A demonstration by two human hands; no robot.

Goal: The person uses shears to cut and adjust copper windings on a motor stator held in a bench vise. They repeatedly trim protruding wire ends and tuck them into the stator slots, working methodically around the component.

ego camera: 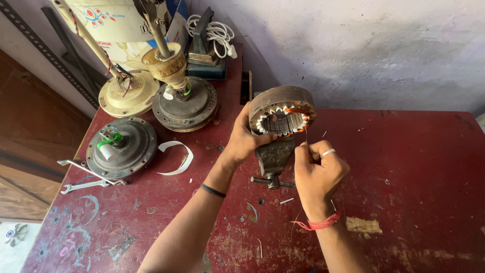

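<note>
Both hands are up at the motor stator [282, 115]: my left hand [246, 137] grips its rim on the left side, thumb over the toothed core, while my right hand [318, 169] pinches a thin copper wire [305, 132] just below it. I see a round, rusty brown ring with pale metal teeth inside and orange windings at the right, clamped upright in a small bench vise [273, 159]. It stands mid-table [414, 167]; open red surface lies right, fan motor housings [121, 146] crowd the left.
</note>
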